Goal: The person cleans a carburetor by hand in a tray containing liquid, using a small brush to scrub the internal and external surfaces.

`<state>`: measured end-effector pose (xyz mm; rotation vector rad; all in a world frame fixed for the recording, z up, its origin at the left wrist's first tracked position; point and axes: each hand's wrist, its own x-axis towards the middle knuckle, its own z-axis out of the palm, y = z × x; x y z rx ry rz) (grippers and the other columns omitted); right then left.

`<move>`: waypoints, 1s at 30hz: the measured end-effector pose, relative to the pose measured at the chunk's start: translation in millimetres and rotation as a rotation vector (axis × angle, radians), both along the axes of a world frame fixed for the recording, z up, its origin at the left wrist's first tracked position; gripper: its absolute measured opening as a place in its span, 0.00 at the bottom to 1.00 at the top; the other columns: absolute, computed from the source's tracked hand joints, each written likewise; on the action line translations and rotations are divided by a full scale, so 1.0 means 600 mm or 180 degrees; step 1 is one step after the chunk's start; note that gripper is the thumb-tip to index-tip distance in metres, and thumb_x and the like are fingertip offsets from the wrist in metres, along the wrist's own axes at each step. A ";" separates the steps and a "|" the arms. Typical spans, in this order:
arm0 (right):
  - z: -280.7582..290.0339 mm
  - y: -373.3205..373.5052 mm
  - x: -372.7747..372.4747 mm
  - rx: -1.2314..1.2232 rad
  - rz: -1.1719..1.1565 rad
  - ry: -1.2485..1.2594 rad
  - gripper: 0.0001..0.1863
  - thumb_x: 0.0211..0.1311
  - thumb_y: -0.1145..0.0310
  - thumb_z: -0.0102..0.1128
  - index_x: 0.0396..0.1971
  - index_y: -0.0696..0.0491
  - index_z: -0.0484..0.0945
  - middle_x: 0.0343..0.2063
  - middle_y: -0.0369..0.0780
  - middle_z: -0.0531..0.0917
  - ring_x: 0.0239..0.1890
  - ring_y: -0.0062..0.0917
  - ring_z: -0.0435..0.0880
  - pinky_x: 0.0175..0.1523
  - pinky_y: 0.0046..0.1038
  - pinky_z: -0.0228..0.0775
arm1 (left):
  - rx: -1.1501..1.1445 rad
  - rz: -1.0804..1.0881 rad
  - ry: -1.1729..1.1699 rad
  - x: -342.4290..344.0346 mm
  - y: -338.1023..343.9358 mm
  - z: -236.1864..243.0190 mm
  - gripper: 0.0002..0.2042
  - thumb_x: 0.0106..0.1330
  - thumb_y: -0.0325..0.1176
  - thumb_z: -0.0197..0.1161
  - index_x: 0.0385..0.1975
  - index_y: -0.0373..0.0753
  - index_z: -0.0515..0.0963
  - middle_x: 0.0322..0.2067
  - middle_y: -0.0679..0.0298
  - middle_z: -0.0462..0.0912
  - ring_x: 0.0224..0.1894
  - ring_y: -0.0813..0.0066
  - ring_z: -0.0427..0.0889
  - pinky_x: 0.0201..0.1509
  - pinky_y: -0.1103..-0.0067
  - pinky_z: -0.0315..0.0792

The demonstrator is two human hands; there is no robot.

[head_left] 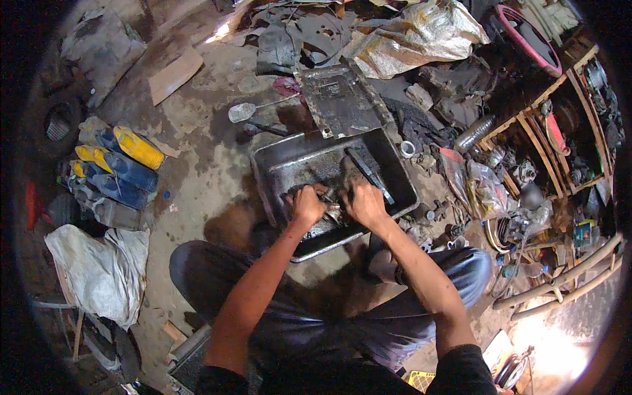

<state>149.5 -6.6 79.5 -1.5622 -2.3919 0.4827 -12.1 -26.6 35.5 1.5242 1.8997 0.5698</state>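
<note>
Both hands are down inside a black rectangular tray [263, 172] with a dirty, wet-looking bottom. My left hand [308, 207] is closed round a small greasy metal part [333, 212], which shows between the two hands. Close beside it on the right, my right hand [365, 203] has its fingers curled in against the part; what they grip is hidden. A long dark bar [368, 174] leans in the tray just beyond my right hand. Across the tray's far rim lies a grimy flat metal panel [342, 102].
A fly-swatter-shaped tool [243, 112] lies beyond the tray's left corner. Blue and yellow boots [118, 168] and a white sack [102, 270] are at left. A wooden rack [540, 141], plastic bags [484, 187] and loose metal parts crowd the right. A stained sack [421, 39] lies at the back.
</note>
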 end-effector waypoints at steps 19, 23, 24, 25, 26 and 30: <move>0.133 0.046 0.140 -0.0399 -0.0822 0.1165 0.18 0.52 0.64 0.64 0.38 0.61 0.77 0.34 0.50 0.82 0.38 0.42 0.81 0.45 0.36 0.70 | 0.0832 -0.0768 0.0397 0.004 -0.024 0.032 0.27 0.45 0.40 0.72 0.49 0.51 0.75 0.46 0.64 0.73 0.53 0.59 0.66 0.59 0.61 0.57; 0.159 0.034 0.142 -0.0362 -0.0870 0.1381 0.17 0.51 0.64 0.64 0.38 0.60 0.77 0.35 0.50 0.82 0.38 0.42 0.81 0.46 0.35 0.70 | 0.0799 -0.1425 0.1094 0.014 -0.025 0.056 0.23 0.52 0.41 0.66 0.51 0.50 0.74 0.57 0.50 0.60 0.60 0.49 0.57 0.62 0.55 0.53; 0.166 0.029 0.129 -0.0391 -0.0893 0.1489 0.17 0.51 0.65 0.64 0.38 0.60 0.77 0.35 0.51 0.81 0.38 0.42 0.81 0.45 0.35 0.70 | 0.0842 -0.1478 0.1253 0.017 -0.031 0.059 0.23 0.53 0.43 0.65 0.51 0.50 0.74 0.57 0.49 0.60 0.60 0.49 0.56 0.63 0.52 0.51; 0.172 0.025 0.117 -0.0023 -0.0620 0.1453 0.17 0.51 0.65 0.64 0.38 0.60 0.78 0.35 0.52 0.81 0.39 0.43 0.80 0.45 0.35 0.70 | 0.0930 -0.1517 0.1298 0.016 -0.034 0.053 0.22 0.54 0.43 0.64 0.51 0.50 0.74 0.57 0.49 0.60 0.60 0.48 0.56 0.63 0.52 0.51; 0.135 0.038 0.121 0.0311 -0.0454 0.1232 0.17 0.52 0.66 0.64 0.39 0.60 0.77 0.33 0.49 0.82 0.36 0.38 0.81 0.43 0.33 0.70 | 0.1018 -0.1557 0.1341 0.014 -0.037 0.042 0.22 0.54 0.44 0.64 0.51 0.50 0.75 0.57 0.48 0.59 0.60 0.48 0.55 0.63 0.52 0.50; 0.151 0.023 0.100 0.0281 -0.0257 0.0911 0.20 0.51 0.65 0.63 0.41 0.60 0.75 0.36 0.53 0.79 0.39 0.48 0.78 0.45 0.40 0.71 | 0.0713 -0.1637 0.1285 0.010 -0.042 0.058 0.19 0.54 0.43 0.64 0.46 0.46 0.78 0.58 0.48 0.59 0.61 0.49 0.55 0.63 0.52 0.50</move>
